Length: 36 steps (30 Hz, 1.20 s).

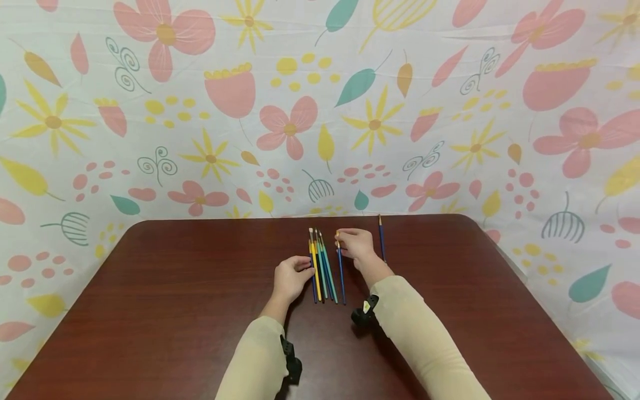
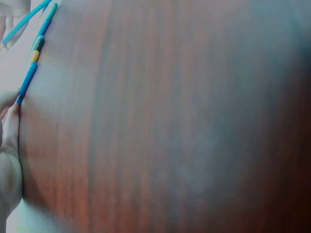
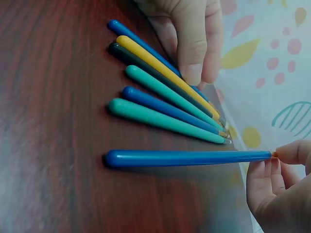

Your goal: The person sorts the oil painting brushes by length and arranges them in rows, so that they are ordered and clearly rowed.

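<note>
Several slim paintbrushes lie side by side on the brown table, bristles toward the far edge. My left hand (image 1: 292,276) is at the row's left side, thumb and finger pinching the outermost blue paintbrush (image 3: 141,42). Beside that lie a yellow paintbrush (image 3: 150,58), a black one (image 3: 155,77), and teal and blue ones. Right of the row, my right hand (image 1: 356,244) pinches another blue paintbrush (image 3: 189,158) near its bristle end. That brush slants, its rounded handle end toward me at the table. In the left wrist view the left hand (image 2: 9,160) shows only at the edge.
One more blue paintbrush (image 1: 382,239) lies apart, right of my right hand, near the far edge of the table (image 1: 175,311). A flowered cloth (image 1: 290,166) hangs behind the table. Dark wrist cameras (image 1: 364,312) sit on both sleeves.
</note>
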### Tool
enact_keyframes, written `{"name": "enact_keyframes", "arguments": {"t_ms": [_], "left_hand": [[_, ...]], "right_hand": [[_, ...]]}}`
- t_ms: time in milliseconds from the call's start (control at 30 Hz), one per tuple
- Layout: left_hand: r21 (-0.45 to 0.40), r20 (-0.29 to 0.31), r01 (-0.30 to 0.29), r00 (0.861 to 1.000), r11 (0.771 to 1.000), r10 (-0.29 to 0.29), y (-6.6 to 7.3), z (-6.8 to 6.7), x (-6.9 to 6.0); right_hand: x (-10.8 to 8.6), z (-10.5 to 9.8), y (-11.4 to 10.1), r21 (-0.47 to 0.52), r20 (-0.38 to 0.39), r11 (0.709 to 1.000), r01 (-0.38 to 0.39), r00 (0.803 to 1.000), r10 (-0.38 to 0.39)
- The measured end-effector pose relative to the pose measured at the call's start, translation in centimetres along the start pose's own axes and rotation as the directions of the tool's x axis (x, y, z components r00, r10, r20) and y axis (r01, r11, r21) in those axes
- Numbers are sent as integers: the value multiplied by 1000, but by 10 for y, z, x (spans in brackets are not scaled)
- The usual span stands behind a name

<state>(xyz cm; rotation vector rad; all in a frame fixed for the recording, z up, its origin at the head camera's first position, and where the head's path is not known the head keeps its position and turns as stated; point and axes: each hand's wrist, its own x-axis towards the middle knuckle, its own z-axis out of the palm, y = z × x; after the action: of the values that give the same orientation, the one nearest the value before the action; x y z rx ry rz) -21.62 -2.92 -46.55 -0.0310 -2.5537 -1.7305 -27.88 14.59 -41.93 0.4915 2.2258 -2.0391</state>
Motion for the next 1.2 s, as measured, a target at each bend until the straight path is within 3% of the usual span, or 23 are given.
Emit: {"name": "enact_keyframes", "arguments": {"t_ms": [467,1033,1200], "left_hand": [[-12,-1,4,1000,1000,-4,-1,1,0],[-20,2,17,1000,1000,-17,1,0,0],[-22,3,24,1000,999,-23,0,0,-1]], "right_hand": [[-7,-24,-1,98,107,995,-32,994,22],[-14,-60,-9,112,219,993,-39,976,14],[-16,-69,-13,112,218,993,-41,976,16]]}}
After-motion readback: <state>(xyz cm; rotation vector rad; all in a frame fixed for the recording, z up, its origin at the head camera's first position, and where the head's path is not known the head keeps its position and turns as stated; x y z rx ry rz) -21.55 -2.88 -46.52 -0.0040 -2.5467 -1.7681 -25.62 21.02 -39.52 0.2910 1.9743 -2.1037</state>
